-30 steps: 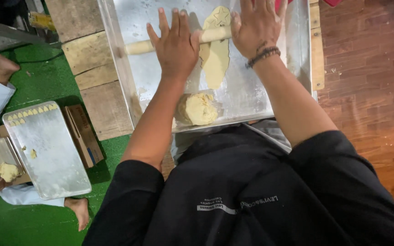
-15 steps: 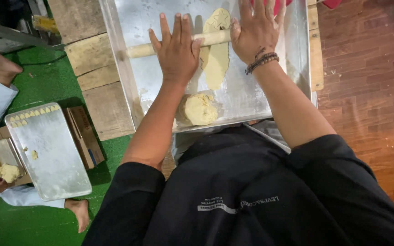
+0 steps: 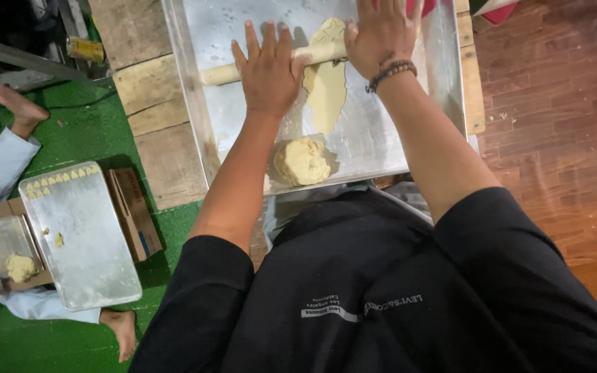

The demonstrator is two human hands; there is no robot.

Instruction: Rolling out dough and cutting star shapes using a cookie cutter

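Note:
My left hand (image 3: 269, 71) and my right hand (image 3: 379, 33) press flat, fingers spread, on a pale wooden rolling pin (image 3: 222, 72) that lies across a metal tray (image 3: 381, 148). Under the pin is a strip of flattened yellow dough (image 3: 327, 93). A beaded bracelet sits on my right wrist. A rough lump of dough (image 3: 302, 161) rests near the tray's front edge, closer to my left forearm. Both palms bear down on the pin rather than grip it.
The tray lies on a low wooden plank table (image 3: 157, 114) above green matting. At the left another person sits on the floor beside a second metal tray (image 3: 88, 242) with a row of small dough pieces, a cardboard box (image 3: 133, 211) and a small dough lump (image 3: 19, 266). Wood flooring lies to the right.
Both hands and the rolling pin have slid a little toward me over the dough strip. The dough lump stays where it was.

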